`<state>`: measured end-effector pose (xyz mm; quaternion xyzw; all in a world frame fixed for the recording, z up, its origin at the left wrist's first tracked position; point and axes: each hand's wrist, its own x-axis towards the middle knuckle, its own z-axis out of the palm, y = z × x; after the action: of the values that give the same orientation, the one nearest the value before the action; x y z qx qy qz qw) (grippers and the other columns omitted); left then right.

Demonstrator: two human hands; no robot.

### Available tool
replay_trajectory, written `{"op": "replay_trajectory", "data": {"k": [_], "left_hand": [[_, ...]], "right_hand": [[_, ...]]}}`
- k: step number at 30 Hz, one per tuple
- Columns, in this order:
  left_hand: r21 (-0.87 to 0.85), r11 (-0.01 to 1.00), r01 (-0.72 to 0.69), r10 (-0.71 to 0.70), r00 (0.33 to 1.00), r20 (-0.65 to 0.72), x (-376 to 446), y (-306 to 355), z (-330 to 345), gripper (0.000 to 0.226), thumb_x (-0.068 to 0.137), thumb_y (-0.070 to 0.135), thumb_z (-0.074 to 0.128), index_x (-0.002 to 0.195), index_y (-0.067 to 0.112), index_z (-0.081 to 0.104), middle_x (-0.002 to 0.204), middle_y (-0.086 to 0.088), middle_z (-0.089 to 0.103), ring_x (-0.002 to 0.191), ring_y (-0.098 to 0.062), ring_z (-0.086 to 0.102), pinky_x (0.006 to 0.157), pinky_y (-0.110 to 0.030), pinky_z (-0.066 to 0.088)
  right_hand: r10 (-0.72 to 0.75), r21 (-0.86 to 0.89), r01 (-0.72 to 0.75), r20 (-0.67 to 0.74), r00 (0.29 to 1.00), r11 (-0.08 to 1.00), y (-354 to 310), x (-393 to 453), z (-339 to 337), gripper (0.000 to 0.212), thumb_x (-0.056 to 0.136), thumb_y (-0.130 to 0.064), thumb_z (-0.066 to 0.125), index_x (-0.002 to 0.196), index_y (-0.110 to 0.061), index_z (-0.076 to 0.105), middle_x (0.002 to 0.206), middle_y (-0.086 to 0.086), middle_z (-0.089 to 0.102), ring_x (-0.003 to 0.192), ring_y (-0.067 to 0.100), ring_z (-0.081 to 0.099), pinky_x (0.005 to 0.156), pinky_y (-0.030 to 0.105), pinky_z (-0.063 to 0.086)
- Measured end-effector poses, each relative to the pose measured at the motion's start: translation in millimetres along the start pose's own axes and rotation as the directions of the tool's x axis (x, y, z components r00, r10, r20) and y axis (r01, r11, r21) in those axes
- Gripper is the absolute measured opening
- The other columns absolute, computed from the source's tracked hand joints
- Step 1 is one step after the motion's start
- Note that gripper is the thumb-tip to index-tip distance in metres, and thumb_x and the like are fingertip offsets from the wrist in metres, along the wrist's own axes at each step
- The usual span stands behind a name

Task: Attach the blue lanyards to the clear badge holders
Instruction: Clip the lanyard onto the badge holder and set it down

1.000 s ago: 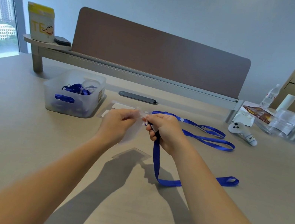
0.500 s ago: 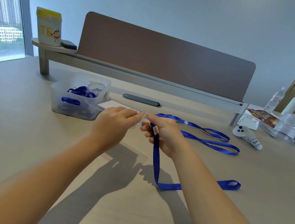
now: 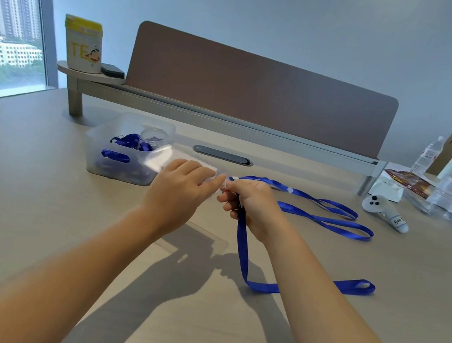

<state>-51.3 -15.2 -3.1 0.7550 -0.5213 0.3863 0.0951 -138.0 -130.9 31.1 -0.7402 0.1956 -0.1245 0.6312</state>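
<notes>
My left hand (image 3: 178,190) pinches the top edge of a clear badge holder (image 3: 202,234), which hangs below it over the table. My right hand (image 3: 255,206) grips the clip end of a blue lanyard (image 3: 241,251) right against the holder's top. The lanyard's strap drops from my right fist, loops on the table and ends in a fold at the right. A second blue lanyard (image 3: 328,215) lies in loops behind my right hand. The clip itself is hidden by my fingers.
A clear plastic bin (image 3: 123,151) with more blue lanyards stands at the back left, loose clear holders (image 3: 190,165) beside it. A white controller (image 3: 385,211), bottle and plastic containers sit at the right. A brown divider on a grey rail (image 3: 226,123) runs along the back.
The view has tilted and shifted slightly. My hands have drawn closer together, and the badge holder now hangs lower under my left hand. The lanyard strap has barely moved.
</notes>
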Motion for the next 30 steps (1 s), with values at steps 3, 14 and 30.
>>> {"op": "replay_trajectory", "data": {"k": [3, 14, 30], "left_hand": [[-0.127, 0.985, 0.116, -0.114, 0.993, 0.028, -1, 2, 1, 0.038, 0.066, 0.005, 0.075, 0.103, 0.006, 0.067, 0.087, -0.014, 0.076, 0.075, -0.03, 0.071, 0.065, -0.039, 0.058], [-0.727, 0.19, 0.66, -0.48, 0.708, 0.518, 19, 10, -25, 0.026, 0.09, 0.014, 0.046, 0.111, 0.004, 0.06, 0.097, -0.004, 0.058, 0.092, -0.018, 0.054, 0.077, -0.027, 0.046], [-0.478, 0.578, 0.662, -0.469, 0.748, 0.469, 30, 1, -34, 0.026, 0.085, 0.019, 0.054, 0.103, 0.005, 0.066, 0.101, -0.015, 0.069, 0.082, -0.02, 0.058, 0.079, -0.027, 0.047]], "right_hand": [[-0.051, -0.032, 0.051, -0.01, 0.999, 0.998, 1, 2, 1, 0.025, 0.091, -0.014, 0.049, 0.068, -0.013, 0.058, 0.064, 0.001, 0.06, 0.053, 0.01, 0.05, 0.053, 0.019, 0.041], [-0.167, -0.208, 0.167, 0.022, 0.986, 0.964, 4, 9, 6, 0.021, 0.093, -0.012, 0.047, 0.092, -0.002, 0.065, 0.064, -0.002, 0.059, 0.055, 0.006, 0.051, 0.045, 0.007, 0.043], [-0.285, -0.311, 0.277, 0.021, 0.958, 0.909, 2, 3, 12, 0.019, 0.09, -0.006, 0.049, 0.097, 0.002, 0.065, 0.069, -0.001, 0.06, 0.075, 0.021, 0.052, 0.06, 0.02, 0.042]]}}
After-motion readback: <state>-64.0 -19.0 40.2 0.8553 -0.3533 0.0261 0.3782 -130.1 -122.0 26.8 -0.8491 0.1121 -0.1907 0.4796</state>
